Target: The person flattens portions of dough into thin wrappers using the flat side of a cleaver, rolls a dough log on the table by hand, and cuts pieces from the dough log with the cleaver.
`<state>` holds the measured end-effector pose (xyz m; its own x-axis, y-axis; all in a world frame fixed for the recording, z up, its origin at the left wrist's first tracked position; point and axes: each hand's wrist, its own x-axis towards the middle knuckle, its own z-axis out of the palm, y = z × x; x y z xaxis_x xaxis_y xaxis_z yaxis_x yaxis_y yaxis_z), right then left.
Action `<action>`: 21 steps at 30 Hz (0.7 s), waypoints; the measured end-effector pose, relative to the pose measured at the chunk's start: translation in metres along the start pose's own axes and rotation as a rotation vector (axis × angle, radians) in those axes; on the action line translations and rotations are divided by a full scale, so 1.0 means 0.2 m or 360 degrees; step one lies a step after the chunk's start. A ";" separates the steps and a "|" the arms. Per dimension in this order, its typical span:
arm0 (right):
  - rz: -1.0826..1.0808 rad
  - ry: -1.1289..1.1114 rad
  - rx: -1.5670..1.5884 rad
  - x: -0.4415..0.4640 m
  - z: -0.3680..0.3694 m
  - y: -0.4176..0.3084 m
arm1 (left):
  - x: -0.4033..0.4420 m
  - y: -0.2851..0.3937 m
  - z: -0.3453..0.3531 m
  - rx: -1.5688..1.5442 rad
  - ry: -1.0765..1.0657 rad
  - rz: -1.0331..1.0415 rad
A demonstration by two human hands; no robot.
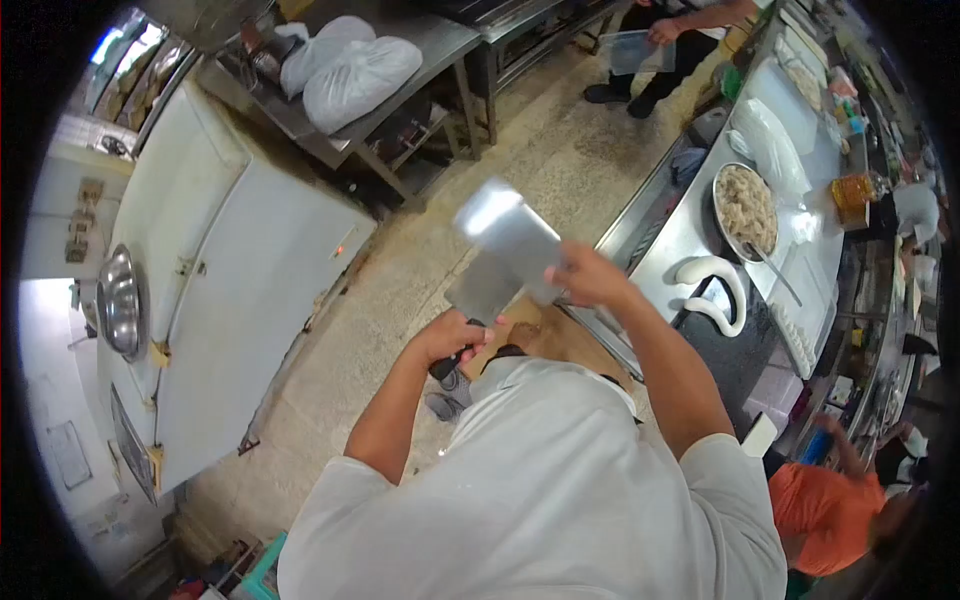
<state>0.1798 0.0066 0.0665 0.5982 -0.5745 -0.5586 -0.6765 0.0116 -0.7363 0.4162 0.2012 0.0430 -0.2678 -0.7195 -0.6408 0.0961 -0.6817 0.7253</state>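
Note:
My left hand (pixel 455 338) is closed around the black handle of a cleaver (pixel 485 285), whose grey blade points up and away from me. My right hand (pixel 590 274) grips a broad shiny metal blade (pixel 507 222); its handle is hidden, and motion blurs it. The two blades overlap in view in front of my waist, above the floor; whether they touch I cannot tell. To the right of my right hand, a bent white dough roll (pixel 735 290) lies on the counter's dark board (pixel 725 350).
A metal bowl of pale filling (pixel 748 210) with a spoon stands on the right-hand steel counter (pixel 665 255). At left is a white chest freezer (pixel 270 270). White bags (pixel 362 82) sit on a back table. One person (pixel 665 45) holds a clear container; another wears orange (pixel 825 510).

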 end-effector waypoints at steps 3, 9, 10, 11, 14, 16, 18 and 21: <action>-0.0162 0.0223 0.0297 -0.06 0.03 0.06 | 0.05 0.07 0.05 0.0089 -0.0081 -0.0009; -0.0050 0.0433 0.0950 -0.38 -0.11 0.20 | 0.13 0.28 0.20 0.0220 -0.0127 -0.0055; -0.0015 0.0572 0.0992 -0.48 -0.14 0.22 | 0.17 0.31 0.23 0.0275 -0.0175 -0.0083; -0.0018 0.0635 0.1022 -0.57 -0.15 0.24 | 0.22 0.35 0.28 0.0328 -0.0210 -0.0111; 0.0001 0.0814 0.1149 -0.85 -0.12 0.37 | 0.27 0.51 0.49 0.0521 -0.0412 -0.0212; -0.0034 0.0962 0.1219 -1.08 -0.07 0.44 | 0.33 0.58 0.67 0.0657 -0.0621 -0.0272; 0.0033 0.1113 0.1261 -1.30 -0.02 0.58 | 0.39 0.63 0.91 0.0894 -0.0842 -0.0329; 0.0062 0.1306 0.1443 -1.64 0.10 0.81 | 0.44 0.67 1.32 0.1168 -0.1118 -0.0403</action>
<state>-0.1174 0.2121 0.1224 -0.0859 -0.9028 -0.4213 0.0523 0.4182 -0.9068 0.1533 0.0821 0.1506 -0.7182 -0.1674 -0.6754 -0.5833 -0.3845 0.7155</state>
